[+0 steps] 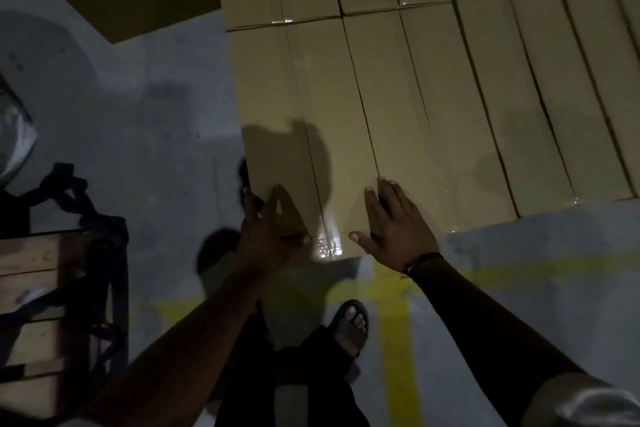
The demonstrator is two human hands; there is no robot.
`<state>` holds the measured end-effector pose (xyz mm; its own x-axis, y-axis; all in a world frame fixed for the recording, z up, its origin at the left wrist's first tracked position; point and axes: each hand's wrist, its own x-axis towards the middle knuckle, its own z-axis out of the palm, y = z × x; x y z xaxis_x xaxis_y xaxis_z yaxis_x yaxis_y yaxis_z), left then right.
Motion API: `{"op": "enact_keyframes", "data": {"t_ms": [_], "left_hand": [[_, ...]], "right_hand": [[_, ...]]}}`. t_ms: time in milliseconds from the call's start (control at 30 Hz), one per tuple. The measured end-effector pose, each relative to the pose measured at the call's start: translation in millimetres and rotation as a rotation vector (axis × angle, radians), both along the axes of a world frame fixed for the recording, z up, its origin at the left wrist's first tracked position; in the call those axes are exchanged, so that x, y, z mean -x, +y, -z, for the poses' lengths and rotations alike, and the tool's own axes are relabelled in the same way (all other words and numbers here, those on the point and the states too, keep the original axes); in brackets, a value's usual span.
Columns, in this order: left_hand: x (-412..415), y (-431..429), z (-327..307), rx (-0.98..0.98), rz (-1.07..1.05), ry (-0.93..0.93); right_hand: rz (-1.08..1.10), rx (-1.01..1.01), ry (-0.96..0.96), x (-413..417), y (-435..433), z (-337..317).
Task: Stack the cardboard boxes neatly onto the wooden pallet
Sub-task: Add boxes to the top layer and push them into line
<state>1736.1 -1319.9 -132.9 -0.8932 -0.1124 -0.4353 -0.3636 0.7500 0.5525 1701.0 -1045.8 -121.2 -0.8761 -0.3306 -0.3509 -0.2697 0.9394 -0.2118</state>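
Item: long tan cardboard carton (304, 107) with a clear-taped centre seam, leftmost in the near row of a flat layer of matching cartons (485, 97).

Location: straight ahead of you. Its near end sits under both hands, and its long axis runs away from you, leaning slightly left in the view. The right flank lies tight against the neighbouring carton. The left flank is open to the grey concrete floor (156, 149).

Left hand (273, 225): grasps the near left corner, thumb on the top face, fingers curled round the free left side.

Right hand (391, 222): unclenched, with fingers straight and spread. It lies flat on top at the near end, straddling the seam between this carton and its neighbour.

Reach: both hands are about equally near, but only the left has a side face to hold.

Judgement: squaring-up probably turns on that open left flank. You would press from the left toward the row, or push along the long axis from the near end.

Pallet: any wood under the layer is hidden.

Wooden slatted platform (31, 260) in a dark frame: well apart, at your left.

Yellow floor lines (394, 322): on the floor between you and the carton's near end.
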Motion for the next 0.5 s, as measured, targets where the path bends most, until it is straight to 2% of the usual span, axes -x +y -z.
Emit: {"op": "enact_keyframes", "data": {"t_ms": [133, 200, 367, 500], "left_hand": [[-31.6, 9.9, 3.4, 0.074, 0.151, 0.018], [-38.0, 10.5, 0.8, 0.104, 0.212, -0.064], [-47.7, 10.9, 3.1, 0.079, 0.115, -0.119], [-46.7, 6.1, 13.5, 0.056, 0.145, -0.098]], "right_hand": [[-0.076, -0.034, -0.039, -21.2, 27.2, -5.2], [-0.092, -0.047, -0.052, -22.1, 33.3, -3.9], [-0.085, -0.050, -0.062, -16.3, 33.6, -1.0], [-0.093, -0.061, -0.039, -13.4, 33.1, 1.8]]}}
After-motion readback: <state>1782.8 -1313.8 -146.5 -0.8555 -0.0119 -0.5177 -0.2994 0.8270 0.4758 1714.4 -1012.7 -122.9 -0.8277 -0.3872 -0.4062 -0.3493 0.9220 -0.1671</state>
